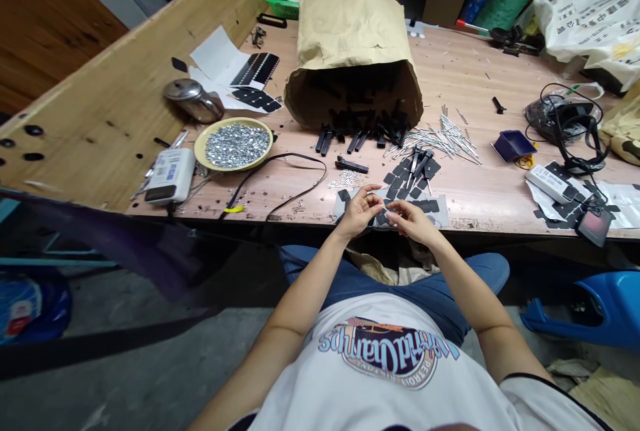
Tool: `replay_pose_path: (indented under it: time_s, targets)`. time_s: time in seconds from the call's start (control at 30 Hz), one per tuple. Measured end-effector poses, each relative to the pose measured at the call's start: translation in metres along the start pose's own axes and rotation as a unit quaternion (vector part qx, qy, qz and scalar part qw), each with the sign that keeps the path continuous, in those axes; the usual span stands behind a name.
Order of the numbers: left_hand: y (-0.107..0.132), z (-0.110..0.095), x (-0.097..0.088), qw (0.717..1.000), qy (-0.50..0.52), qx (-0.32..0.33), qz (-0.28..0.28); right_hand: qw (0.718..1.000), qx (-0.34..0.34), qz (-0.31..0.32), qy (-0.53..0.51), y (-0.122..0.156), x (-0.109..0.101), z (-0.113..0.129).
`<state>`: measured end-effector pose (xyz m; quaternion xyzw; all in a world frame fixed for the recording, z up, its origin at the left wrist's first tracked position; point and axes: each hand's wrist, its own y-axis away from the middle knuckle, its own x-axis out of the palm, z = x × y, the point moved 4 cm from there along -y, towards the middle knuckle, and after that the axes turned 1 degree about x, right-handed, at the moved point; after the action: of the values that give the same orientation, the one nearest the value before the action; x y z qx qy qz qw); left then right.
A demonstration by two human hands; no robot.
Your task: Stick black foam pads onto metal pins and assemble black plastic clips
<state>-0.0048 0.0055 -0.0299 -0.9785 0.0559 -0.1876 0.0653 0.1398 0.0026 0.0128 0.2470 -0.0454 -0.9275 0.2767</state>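
My left hand (359,212) and my right hand (413,223) meet at the table's front edge, fingertips pinched close together. Between them shows a small silvery piece (385,208), too small to name and partly hidden by the fingers. Under and behind the hands lies a grey sheet (440,211) with black rounded pads (395,186). Just beyond are black plastic parts with metal rods (421,166), a single black plastic part (352,164) and a scatter of small metal nuts or washers (347,178). A pile of thin metal rods (445,140) lies behind to the right.
A large brown paper sack (353,24) lies open towards me, black parts spilling out. Left stand a yellow bowl (203,151) of small metal pieces, a white box (170,174) and a black strap (300,156). Right are a dark blue small box (515,144) and a phone-like device (594,226).
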Motion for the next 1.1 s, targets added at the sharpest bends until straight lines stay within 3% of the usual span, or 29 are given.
replay_pose_path:
  time_s: [0.13, 0.2, 0.33, 0.4, 0.53, 0.7, 0.83, 0.97, 1.03, 1.1]
  targets:
    - [0.0, 0.007, -0.001, 0.999, 0.004, -0.014, -0.037, 0.99, -0.102, -0.026, 0.09, 0.017, -0.003, -0.001]
    - [0.001, 0.012, -0.001, 0.999, -0.009, -0.027, -0.038, 0.984, -0.106, -0.053, 0.131, 0.024, -0.008, -0.012]
    - [0.001, 0.02, -0.004, 0.995, -0.061, -0.035, -0.065, 0.945, 0.022, -0.228, 0.232, 0.035, -0.032, -0.047]
    - [0.0, 0.02, -0.008, 0.991, -0.084, -0.032, -0.097, 0.924, 0.074, -0.273, 0.256, 0.039, -0.035, -0.06]
    - [-0.003, 0.018, -0.013, 0.985, -0.093, -0.03, -0.139, 0.956, 0.016, -0.183, 0.23, 0.035, -0.013, -0.063]
    - [-0.001, 0.01, -0.014, 0.986, -0.095, -0.027, -0.137, 0.932, 0.055, -0.29, 0.208, 0.039, -0.022, -0.068]
    - [0.001, 0.006, -0.013, 0.986, -0.099, -0.028, -0.129, 0.964, 0.03, -0.194, 0.178, 0.037, -0.018, -0.072]
    - [0.002, 0.002, -0.011, 0.986, -0.104, -0.014, -0.127, 0.935, 0.06, -0.301, 0.18, 0.04, -0.034, -0.071]
    - [0.003, 0.002, -0.011, 0.986, -0.104, -0.014, -0.132, 0.953, 0.059, -0.249, 0.159, 0.039, -0.028, -0.066]
    - [0.002, 0.0, -0.011, 0.985, -0.109, -0.013, -0.134, 0.984, 0.036, -0.133, 0.116, 0.039, -0.009, -0.057]
